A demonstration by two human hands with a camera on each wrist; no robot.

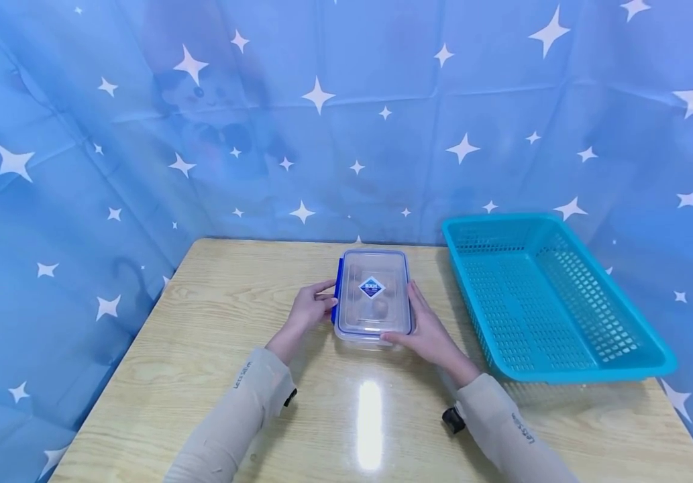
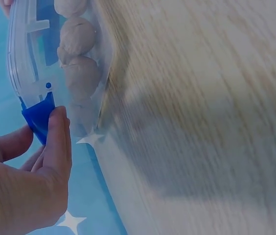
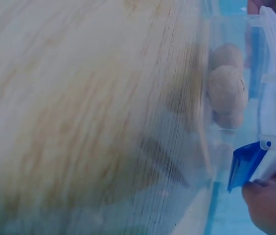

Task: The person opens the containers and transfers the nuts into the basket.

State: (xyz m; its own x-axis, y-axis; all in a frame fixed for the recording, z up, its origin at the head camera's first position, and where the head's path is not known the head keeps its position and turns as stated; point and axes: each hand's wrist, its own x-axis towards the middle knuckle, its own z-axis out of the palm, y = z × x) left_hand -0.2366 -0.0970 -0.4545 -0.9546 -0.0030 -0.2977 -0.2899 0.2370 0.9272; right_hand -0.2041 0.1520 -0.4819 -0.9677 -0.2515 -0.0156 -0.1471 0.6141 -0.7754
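Observation:
A clear plastic food container (image 1: 391,268) with a blue-edged lid and a diamond label sits near the table's back edge. Through its side in the left wrist view show several brownish lumpy balls (image 2: 81,76), their kind unclear. My left hand (image 1: 310,307) pinches the blue latch (image 2: 38,115) on the left side between thumb and fingers. On the right side my right hand (image 1: 429,334) holds the container, its thumb at the near corner. In the right wrist view that hand touches another blue latch (image 3: 246,165), which stands out from the wall.
To the right, a turquoise perforated basket (image 1: 588,374) stands on the wooden table (image 1: 231,315). Behind and at the sides hangs a blue curtain (image 1: 382,161) with white stars.

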